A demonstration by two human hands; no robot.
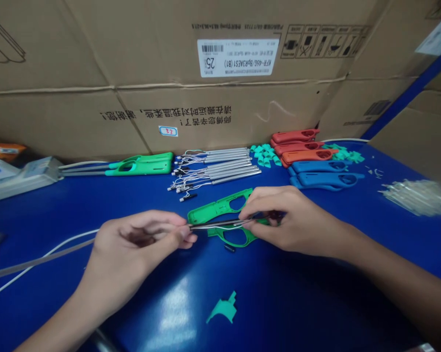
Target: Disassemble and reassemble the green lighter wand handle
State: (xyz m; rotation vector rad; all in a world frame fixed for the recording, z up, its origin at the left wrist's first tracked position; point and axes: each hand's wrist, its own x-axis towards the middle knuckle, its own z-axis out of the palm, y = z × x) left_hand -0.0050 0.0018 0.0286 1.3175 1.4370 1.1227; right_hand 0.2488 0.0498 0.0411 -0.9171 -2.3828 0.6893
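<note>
My left hand (143, 249) pinches a long thin grey metal tube (48, 257), which runs out behind it toward the left edge. From the fingertips a thin rod and a white wire (222, 227) stretch across to my right hand (282, 220). That hand is closed, thumb and fingers pinched on the wire end; its fingers hide part of what they hold. Under and behind the fingers lie two green lighter shell halves (215, 209), inner side up on one. A small black cylinder (229, 248) rests just below them. Nearer me lies a teal trigger piece (223, 309).
Behind are wired metal tubes (227, 168), teal caps (266, 155), red shells (297, 142), blue shells (323, 175) and teal pieces (346, 154). Translucent parts (418, 196) lie right. Assembled green lighters (154, 164) and a power strip (30, 178) lie left. A cardboard box (150, 63) walls the back.
</note>
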